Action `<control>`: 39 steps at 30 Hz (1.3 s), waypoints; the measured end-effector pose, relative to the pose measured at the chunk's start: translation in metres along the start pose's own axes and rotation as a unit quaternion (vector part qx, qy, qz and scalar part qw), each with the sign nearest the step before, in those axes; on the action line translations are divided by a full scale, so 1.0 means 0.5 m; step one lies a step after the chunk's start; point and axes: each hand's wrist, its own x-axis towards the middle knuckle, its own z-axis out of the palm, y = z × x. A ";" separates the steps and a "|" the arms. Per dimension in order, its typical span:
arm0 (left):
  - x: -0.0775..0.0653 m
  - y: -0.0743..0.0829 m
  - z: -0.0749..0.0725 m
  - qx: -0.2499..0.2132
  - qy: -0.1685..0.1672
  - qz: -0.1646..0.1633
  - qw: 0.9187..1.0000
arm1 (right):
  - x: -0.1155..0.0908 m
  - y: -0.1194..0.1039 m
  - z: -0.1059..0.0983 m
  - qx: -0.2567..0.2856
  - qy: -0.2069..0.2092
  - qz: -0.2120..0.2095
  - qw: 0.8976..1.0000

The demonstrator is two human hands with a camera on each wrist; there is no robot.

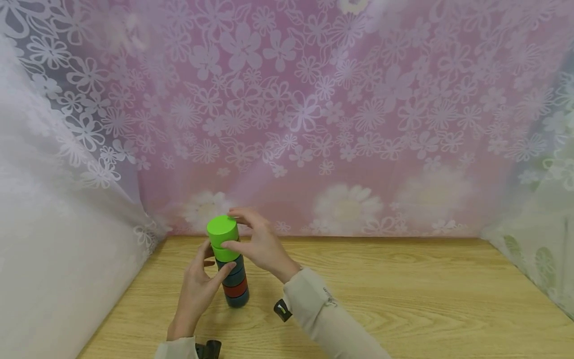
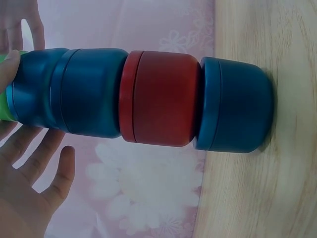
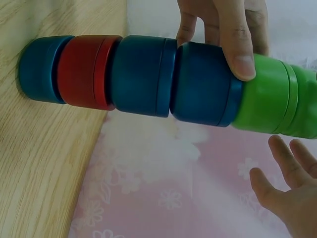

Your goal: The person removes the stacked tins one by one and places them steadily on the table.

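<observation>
On the wooden counter (image 1: 403, 289) stands a tower of smooth, round, coloured canisters (image 1: 227, 256), probably stiff and slippery, best held round the sides, the left hand (image 1: 197, 286) gripping the uppermost blue canister (image 3: 203, 82), the right hand (image 1: 265, 248) apparently the topmost bright-green canister (image 1: 222, 230).

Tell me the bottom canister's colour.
The bottom canister is teal-blue, clearest in the left wrist view.

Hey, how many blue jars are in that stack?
3. The bottom jar sits on the table; the third jar and fourth jar up stand between the red jar and lower green jar.
</observation>
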 end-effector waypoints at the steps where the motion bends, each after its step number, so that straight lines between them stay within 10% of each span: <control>1: 0.000 0.000 0.000 0.000 0.000 0.001 1.000 | 0.001 -0.001 0.002 -0.001 -0.002 0.001 1.000; 39: 0.001 0.001 -0.003 -0.005 0.000 0.003 1.000 | -0.025 0.019 -0.042 0.052 0.049 -0.034 0.997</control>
